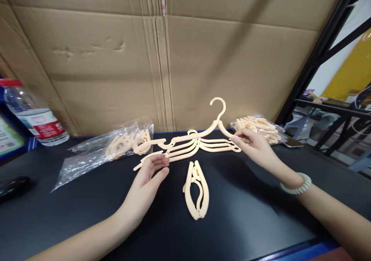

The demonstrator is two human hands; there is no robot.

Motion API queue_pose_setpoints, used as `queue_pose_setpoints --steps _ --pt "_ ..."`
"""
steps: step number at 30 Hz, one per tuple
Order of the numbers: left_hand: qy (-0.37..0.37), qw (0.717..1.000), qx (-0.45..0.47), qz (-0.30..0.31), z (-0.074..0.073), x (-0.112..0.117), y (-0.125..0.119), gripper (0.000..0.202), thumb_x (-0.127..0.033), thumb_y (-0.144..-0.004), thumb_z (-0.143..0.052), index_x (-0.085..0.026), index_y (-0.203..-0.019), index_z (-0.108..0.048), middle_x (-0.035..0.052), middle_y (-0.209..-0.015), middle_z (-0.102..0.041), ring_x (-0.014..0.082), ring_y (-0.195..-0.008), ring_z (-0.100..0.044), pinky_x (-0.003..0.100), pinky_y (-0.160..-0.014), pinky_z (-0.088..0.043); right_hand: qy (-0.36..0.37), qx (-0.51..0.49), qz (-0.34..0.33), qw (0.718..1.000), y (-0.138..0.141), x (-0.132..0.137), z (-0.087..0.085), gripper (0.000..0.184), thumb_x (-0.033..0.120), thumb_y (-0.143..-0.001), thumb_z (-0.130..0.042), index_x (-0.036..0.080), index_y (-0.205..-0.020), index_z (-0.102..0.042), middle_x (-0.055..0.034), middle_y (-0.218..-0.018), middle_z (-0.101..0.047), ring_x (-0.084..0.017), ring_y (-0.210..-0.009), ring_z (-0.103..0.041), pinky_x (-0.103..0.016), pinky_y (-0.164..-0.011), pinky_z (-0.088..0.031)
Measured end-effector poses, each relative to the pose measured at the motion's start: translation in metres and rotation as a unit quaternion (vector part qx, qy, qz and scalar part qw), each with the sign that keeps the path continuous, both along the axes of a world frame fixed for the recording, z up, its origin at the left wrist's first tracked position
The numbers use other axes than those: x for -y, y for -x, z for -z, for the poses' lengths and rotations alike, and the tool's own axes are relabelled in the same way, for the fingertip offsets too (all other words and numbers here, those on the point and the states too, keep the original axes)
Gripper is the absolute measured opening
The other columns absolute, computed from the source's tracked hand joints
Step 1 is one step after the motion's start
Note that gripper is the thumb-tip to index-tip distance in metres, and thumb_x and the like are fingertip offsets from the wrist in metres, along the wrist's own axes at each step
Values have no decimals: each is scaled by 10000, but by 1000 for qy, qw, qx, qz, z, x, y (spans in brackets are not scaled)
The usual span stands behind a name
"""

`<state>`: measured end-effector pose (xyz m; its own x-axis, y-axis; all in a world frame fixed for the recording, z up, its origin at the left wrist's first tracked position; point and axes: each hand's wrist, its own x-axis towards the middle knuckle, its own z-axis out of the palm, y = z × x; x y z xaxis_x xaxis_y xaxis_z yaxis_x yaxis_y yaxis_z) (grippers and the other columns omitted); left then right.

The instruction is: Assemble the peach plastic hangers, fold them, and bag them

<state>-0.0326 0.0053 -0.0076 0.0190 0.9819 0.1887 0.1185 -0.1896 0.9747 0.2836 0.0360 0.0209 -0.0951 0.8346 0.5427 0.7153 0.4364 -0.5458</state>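
An unfolded peach plastic hanger [197,134] is raised over a stack of unfolded hangers [199,147] on the black table [87,211]. My right hand [255,147] pinches the raised hanger's right arm. My left hand [149,180] is open, palm turned inward, just below the left tips of the stack, fingertips touching or nearly touching them. A folded hanger [197,189] lies on the table between my hands, untouched.
A clear bag with folded hangers [116,147] lies at the left, another bag of hangers [262,127] behind my right hand. A water bottle [33,114] lies at far left, a dark object [13,185] below it. A cardboard wall [174,60] backs the table. A phone [292,143] is at the right.
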Motion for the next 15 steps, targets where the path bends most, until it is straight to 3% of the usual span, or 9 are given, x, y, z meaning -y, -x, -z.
queue_pose_setpoints --steps 4,8,13,15 --pt "5 998 64 -9 1 3 -2 384 -403 -857 -600 -231 -1181 -486 74 -1283 -547 250 -1166 -569 410 -945 -511 -20 33 -13 999 3 0 0 278 432 -918 -517 186 -827 -608 -42 -735 -632 -178 -673 -577 -287 -601 -434" --pt "16 996 86 -14 2 2 -2 488 -458 -846 -621 -247 -1257 -466 64 -1256 -569 246 -1117 -588 420 -931 -511 -41 63 -37 996 12 6 -1 236 383 -914 -526 183 -818 -604 -51 -762 -638 -174 -674 -567 -285 -589 -427" --pt "-8 998 57 -22 8 0 1 387 -505 -860 -590 -227 -1129 -595 85 -1376 -490 301 -1250 -484 418 -943 -486 -64 82 -59 993 20 12 -1 165 327 -916 -550 187 -838 -593 -33 -756 -618 -167 -667 -553 -293 -601 -415" --pt "-27 999 28 -21 7 1 1 388 -493 -880 -572 -244 -1178 -580 79 -1393 -472 292 -1240 -488 407 -933 -488 -64 88 -66 992 20 12 1 130 299 -928 -538 192 -878 -590 -38 -805 -631 -174 -708 -571 -303 -636 -426"
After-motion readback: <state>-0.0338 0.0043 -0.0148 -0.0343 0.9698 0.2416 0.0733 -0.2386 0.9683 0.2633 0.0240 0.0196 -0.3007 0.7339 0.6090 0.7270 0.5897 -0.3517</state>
